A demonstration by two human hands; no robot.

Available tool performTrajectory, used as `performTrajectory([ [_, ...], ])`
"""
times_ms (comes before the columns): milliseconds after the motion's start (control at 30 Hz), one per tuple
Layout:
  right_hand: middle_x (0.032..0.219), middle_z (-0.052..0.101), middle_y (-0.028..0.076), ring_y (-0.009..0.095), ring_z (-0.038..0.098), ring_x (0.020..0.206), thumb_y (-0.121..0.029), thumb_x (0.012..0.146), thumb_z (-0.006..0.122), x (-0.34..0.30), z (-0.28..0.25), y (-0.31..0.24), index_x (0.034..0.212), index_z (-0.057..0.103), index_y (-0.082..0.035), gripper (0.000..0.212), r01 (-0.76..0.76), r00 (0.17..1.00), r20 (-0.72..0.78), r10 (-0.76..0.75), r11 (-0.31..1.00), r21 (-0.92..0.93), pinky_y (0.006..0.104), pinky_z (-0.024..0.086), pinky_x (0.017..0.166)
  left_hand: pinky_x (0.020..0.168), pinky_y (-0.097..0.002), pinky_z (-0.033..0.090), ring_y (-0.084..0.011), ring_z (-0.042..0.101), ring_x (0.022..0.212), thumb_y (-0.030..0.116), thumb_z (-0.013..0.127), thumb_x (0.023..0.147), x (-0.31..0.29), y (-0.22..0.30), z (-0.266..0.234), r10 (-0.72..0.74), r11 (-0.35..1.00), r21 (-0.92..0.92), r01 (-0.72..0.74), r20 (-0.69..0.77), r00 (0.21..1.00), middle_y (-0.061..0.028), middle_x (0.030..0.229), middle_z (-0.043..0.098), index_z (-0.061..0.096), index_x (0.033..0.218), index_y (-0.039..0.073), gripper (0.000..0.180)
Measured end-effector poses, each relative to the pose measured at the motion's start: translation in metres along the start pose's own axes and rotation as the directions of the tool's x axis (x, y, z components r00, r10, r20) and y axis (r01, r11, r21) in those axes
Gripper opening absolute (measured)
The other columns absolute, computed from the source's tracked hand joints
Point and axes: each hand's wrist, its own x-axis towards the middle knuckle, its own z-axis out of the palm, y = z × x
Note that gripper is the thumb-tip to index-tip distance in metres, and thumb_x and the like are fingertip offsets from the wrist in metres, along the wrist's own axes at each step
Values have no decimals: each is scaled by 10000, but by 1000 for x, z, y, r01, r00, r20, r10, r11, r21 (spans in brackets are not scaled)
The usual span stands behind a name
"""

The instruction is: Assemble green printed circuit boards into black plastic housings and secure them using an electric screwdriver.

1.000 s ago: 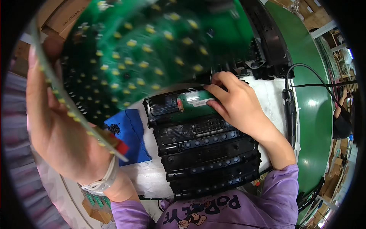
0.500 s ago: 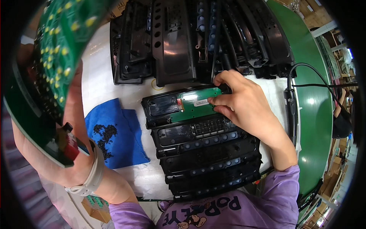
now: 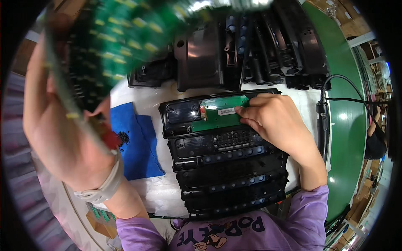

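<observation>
Two hands work at once. The right hand (image 3: 278,121) presses its fingertips (image 3: 245,113) onto a narrow green circuit strip (image 3: 217,117) lying in the top black panel (image 3: 184,121) of a stepped stack of panels (image 3: 230,175); its grip is closed down on the strip's right end, seemingly to seat it flat in its recess. The left hand (image 3: 63,125) is raised high, its grip clamped on the edge of a large green circuit board (image 3: 121,37), blurred and tilted, apparently held clear of the counter (image 3: 142,192). Below that grip lies a blue cloth (image 3: 138,146); beyond the right grip stand more black housings (image 3: 259,46).
</observation>
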Motion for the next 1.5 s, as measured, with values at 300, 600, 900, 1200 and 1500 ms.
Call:
performTrajectory([
  [300, 662, 606, 62, 152, 559, 544, -50, 771, 606, -8, -54, -8, 870, 658, -24, 115, -105, 774, -513, 372, 873, 475, 231, 433, 519, 579, -156, 356, -8, 454, 654, 148, 553, 897, -16, -41, 42, -246, 826, 513, 235, -48, 968, 54, 722, 548, 612, 864, -2, 165],
  [600, 874, 605, 78, 145, 588, 809, -38, 769, 595, -14, -66, -11, 1014, 627, -9, 248, 139, 935, -301, 187, 587, 798, 234, 468, 677, 566, -170, 372, -12, 462, 641, 170, 527, 912, -25, -43, 50, -394, 781, 539, 316, 32, 919, 43, 712, 554, 604, 841, 1, 199],
  [900, 1156, 471, 243, 285, 550, 1010, -142, 701, 661, -7, -57, 6, 1205, 427, 89, 603, 462, 773, -609, -176, 814, 352, 348, 469, 844, 693, -199, 451, -76, 584, 735, 179, 495, 916, -20, -60, 38, -525, 850, 81, 520, 76, 848, -46, 870, 643, 604, 978, -27, 240],
  [1200, 976, 622, 40, 266, 596, 966, -32, 572, 677, -22, -48, -31, 846, 650, -83, 280, 209, 702, -582, -412, 899, -384, 427, 418, 901, 714, -264, 498, -164, 598, 832, 162, 493, 911, -29, -58, 31, -561, 826, 17, 563, -63, 825, -97, 933, 612, 581, 975, -22, 213],
  [1500, 803, 650, 114, 252, 640, 695, -16, 755, 634, -37, -35, -28, 927, 621, -11, 172, -2, 922, -340, 183, 883, 470, 294, 494, 636, 712, -296, 383, -192, 486, 845, 130, 416, 889, -15, -30, 18, -387, 850, -237, 471, 325, 863, -121, 989, 463, 457, 979, -10, 171],
])
